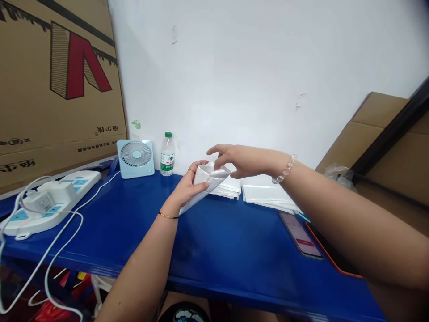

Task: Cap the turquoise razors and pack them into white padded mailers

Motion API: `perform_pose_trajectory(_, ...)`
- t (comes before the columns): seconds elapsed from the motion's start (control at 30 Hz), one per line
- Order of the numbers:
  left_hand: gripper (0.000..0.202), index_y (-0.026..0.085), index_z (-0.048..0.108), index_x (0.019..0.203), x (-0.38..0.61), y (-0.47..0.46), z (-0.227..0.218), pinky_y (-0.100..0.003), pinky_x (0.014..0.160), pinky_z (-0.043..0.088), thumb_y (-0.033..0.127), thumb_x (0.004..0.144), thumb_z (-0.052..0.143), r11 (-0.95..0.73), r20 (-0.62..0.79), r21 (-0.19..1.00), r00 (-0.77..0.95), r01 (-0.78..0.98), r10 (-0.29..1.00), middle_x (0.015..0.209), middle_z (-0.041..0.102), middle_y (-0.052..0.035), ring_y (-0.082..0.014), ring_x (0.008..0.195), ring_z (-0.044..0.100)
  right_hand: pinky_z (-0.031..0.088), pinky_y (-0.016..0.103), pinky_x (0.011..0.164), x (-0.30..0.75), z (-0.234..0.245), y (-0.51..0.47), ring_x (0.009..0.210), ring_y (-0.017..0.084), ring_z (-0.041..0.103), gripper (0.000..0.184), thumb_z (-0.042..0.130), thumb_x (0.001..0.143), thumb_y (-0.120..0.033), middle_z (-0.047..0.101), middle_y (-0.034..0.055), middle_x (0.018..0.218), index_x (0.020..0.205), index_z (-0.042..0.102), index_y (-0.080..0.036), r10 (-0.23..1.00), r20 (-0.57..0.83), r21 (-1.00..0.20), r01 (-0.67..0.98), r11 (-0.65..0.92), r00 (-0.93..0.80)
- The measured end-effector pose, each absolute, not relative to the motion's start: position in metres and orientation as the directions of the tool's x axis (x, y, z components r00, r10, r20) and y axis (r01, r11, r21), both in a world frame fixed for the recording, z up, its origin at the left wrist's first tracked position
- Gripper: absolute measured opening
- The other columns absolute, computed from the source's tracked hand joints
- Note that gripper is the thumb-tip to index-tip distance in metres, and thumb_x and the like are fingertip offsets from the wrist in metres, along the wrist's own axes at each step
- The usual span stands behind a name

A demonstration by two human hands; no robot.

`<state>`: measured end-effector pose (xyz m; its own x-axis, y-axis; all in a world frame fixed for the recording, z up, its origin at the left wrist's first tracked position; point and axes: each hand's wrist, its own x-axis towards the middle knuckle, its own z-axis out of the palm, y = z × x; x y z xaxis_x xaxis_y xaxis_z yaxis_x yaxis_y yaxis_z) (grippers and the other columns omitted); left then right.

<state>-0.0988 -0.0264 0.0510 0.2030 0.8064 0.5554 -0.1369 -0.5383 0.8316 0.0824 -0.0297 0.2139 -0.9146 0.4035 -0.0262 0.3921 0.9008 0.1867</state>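
The left hand [188,187] grasps a white pouch [208,178] just above the blue table [217,241]. The right hand [241,161], at its 1 o'clock, touches the top edge, and I cannot tell whether it is pinching. The slick film could slip and scatter the white stack [268,195] at 3 o'clock.

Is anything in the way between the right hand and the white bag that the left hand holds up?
Nothing visible. The right hand is at the top edge of the white bag, which the left hand holds above the table. The bag stacks lie behind it and the phone lies off to the right.
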Motion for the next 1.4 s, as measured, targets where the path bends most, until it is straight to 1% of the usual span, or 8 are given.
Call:
perform_pose_trajectory(0.23, 0.077, 0.021, 0.035, 0.133, -0.100, -0.040, 0.058, -0.038, 0.093, 0.043, 0.037, 0.067, 0.071, -0.541, 0.555, 0.831, 0.256, -0.126, 0.792, 0.131, 0.048, -0.0104, -0.0288, 0.118, 0.047, 0.037, 0.026, 0.066, 0.077, 0.221, -0.034, 0.074, 0.012, 0.050, 0.023, 0.046, 0.089, -0.031, 0.059, 0.0027, 0.086, 0.090, 0.062, -0.014, 0.455, 0.104, -0.070, 0.450, 0.890, -0.884)
perform_pose_trajectory(0.4, 0.041, 0.016, 0.056, 0.106, -0.089, -0.034, 0.054, -0.035, 0.083, 0.049, 0.036, 0.072, 0.069, -0.470, 0.499, 0.865, 0.203, -0.175, 0.843, 0.106, 0.065, -0.0084, -0.0223, 0.096, 0.060, 0.033, 0.025, 0.061, 0.079, 0.208, -0.025, 0.066, 0.011, 0.046, 0.023, 0.042, 0.091, -0.031, 0.056, 0.0008, 0.077, 0.088, 0.057, -0.014, 0.538, 0.240, -0.071, 0.538, 0.840, -0.808)
perform_pose_trajectory(0.57, 0.033, 0.015, 0.060, 0.100, -0.081, -0.030, 0.050, -0.031, 0.074, 0.050, 0.037, 0.075, 0.066, -0.511, 0.523, 0.849, 0.085, -0.133, 0.848, 0.089, 0.067, -0.0045, -0.0188, 0.082, 0.062, 0.034, 0.031, 0.075, 0.086, 0.185, -0.020, 0.092, 0.019, 0.048, 0.024, 0.048, 0.088, -0.030, 0.052, 0.0101, 0.113, 0.106, 0.056, -0.016, 0.421, 0.524, 0.172, 0.576, 0.799, -0.740)
perform_pose_trajectory(0.7, 0.032, 0.017, 0.058, 0.102, -0.081, -0.028, 0.050, -0.029, 0.070, 0.049, 0.037, 0.078, 0.062, -0.525, 0.529, 0.848, 0.082, -0.070, 0.845, 0.088, 0.065, -0.0038, -0.0176, 0.079, 0.061, 0.031, 0.030, 0.071, 0.086, 0.176, -0.025, 0.080, 0.018, 0.048, 0.031, 0.045, 0.089, -0.038, 0.059, 0.0075, 0.084, 0.083, 0.063, -0.014, 0.397, 0.323, 0.311, 0.493, 0.813, -0.859)
perform_pose_trajectory(0.93, 0.043, 0.021, 0.043, 0.118, -0.087, -0.023, 0.046, -0.035, 0.095, 0.039, 0.027, 0.078, 0.059, -0.560, 0.690, 0.724, -0.391, 0.404, 0.610, 0.117, 0.052, -0.0074, -0.0197, 0.109, 0.050, 0.026, 0.024, 0.051, 0.102, 0.149, 0.031, 0.050, 0.008, 0.035, 0.030, 0.054, 0.080, -0.035, 0.041, -0.0042, 0.051, 0.060, 0.055, -0.014, 0.723, 0.531, -0.294, 0.704, 0.647, -0.442)
perform_pose_trajectory(1.07, 0.044, 0.022, 0.041, 0.120, -0.091, -0.017, 0.040, -0.035, 0.097, 0.037, 0.024, 0.078, 0.056, -0.486, 0.698, 0.712, -0.428, 0.508, 0.575, 0.121, 0.049, -0.0080, -0.0206, 0.113, 0.048, 0.034, 0.022, 0.047, 0.128, 0.105, 0.082, 0.050, 0.010, 0.044, 0.024, 0.058, 0.076, -0.037, 0.047, -0.0018, 0.055, 0.071, 0.057, -0.013, 0.952, 0.303, -0.836, 0.488, 0.249, 0.034)
perform_pose_trajectory(1.27, 0.049, 0.022, 0.041, 0.120, -0.087, -0.003, 0.026, -0.039, 0.093, 0.040, 0.024, 0.075, 0.057, -0.465, 0.668, 0.713, -0.306, 0.525, 0.678, 0.118, 0.049, -0.0087, -0.0213, 0.104, 0.053, 0.043, 0.026, 0.060, 0.147, 0.022, 0.109, 0.066, 0.018, 0.058, 0.025, 0.058, 0.074, -0.035, 0.057, 0.0046, 0.057, 0.068, 0.060, -0.011, 0.954, 0.215, -0.778, 0.627, 0.039, 0.208)
perform_pose_trajectory(1.4, 0.049, 0.021, 0.041, 0.120, -0.084, 0.004, 0.017, -0.041, 0.091, 0.041, 0.026, 0.074, 0.057, -0.396, 0.605, 0.732, -0.262, 0.554, 0.752, 0.120, 0.046, -0.0097, -0.0226, 0.103, 0.054, 0.040, 0.030, 0.084, 0.181, 0.017, 0.117, 0.098, 0.024, 0.056, 0.032, 0.055, 0.076, -0.038, 0.064, 0.0143, 0.095, 0.089, 0.066, -0.010, 0.914, 0.287, -0.657, 0.753, -0.030, 0.287)
